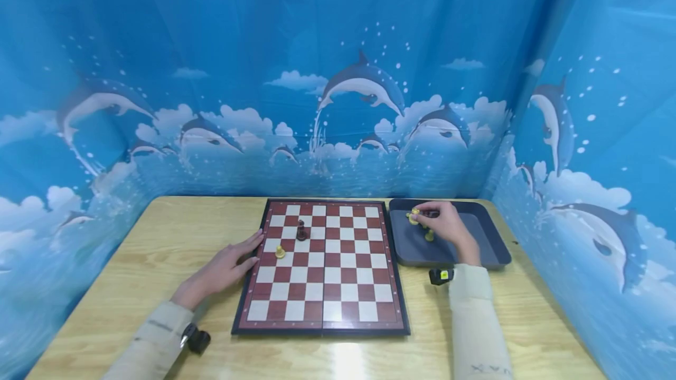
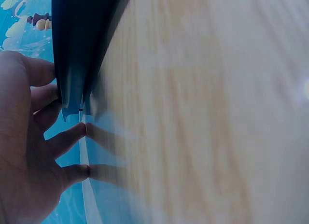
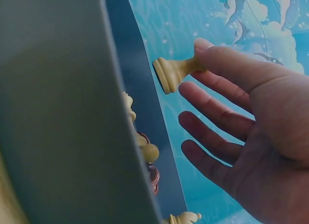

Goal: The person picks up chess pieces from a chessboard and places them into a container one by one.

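Observation:
My right hand (image 1: 446,224) pinches a cream chess piece (image 3: 170,75) between thumb and index finger above the grey tray (image 1: 488,254). Its round base shows in the right wrist view, while the fingers hide its top; the other fingers are spread. Inside the tray lie a cream piece (image 1: 429,236) and several others, partly hidden by the hand. My left hand (image 1: 224,265) touches the left edge of the chessboard (image 1: 332,293), fingers extended. On the board's left half stand a dark, tall chess piece (image 1: 301,232) and a cream pawn (image 1: 280,252).
The tray stands close against the board's right side on a light wooden table (image 1: 153,251). A blue curtain (image 1: 253,75) with dolphins hangs behind the table and along its sides. Small black cameras (image 1: 199,342) are strapped to both wrists.

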A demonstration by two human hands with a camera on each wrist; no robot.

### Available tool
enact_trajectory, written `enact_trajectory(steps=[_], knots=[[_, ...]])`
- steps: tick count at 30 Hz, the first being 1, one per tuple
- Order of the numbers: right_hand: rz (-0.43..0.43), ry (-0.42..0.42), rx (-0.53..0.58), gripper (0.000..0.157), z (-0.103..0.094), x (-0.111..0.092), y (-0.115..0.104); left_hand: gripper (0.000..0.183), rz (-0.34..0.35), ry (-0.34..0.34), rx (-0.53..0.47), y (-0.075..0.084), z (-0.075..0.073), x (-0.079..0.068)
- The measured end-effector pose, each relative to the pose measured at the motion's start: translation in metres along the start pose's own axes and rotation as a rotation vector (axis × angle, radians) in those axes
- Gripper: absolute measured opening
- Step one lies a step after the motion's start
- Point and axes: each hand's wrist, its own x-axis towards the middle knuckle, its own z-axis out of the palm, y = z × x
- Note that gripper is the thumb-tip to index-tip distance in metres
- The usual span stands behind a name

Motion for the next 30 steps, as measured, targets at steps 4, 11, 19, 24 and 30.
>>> enact_trajectory(steps=[4, 11, 19, 24, 30], knots=[[0.010, 0.004, -0.027, 0.027, -0.001, 0.000, 0.002, 0.054, -0.001, 0.001, -0.009, 0.001, -0.001, -0.001], [0.030, -0.006, -0.021, 0.024, -0.002, -0.002, 0.004, 0.054, -0.008, -0.001, -0.010, 0.002, -0.002, -0.001], [0.000, 0.006, -0.041, 0.020, 0.001, 0.000, 0.002, 0.054, 0.005, 0.009, -0.003, 0.001, -0.001, -0.003], [-0.018, -0.015, -0.031, 0.022, 0.004, 0.002, -0.006, 0.054, 0.006, 0.007, -0.003, 0.004, -0.004, -0.003], [0.001, -0.073, -0.010, 0.026, 0.013, 0.004, -0.024, 0.054, 0.004, -0.009, -0.003, 0.003, -0.004, -0.002]])
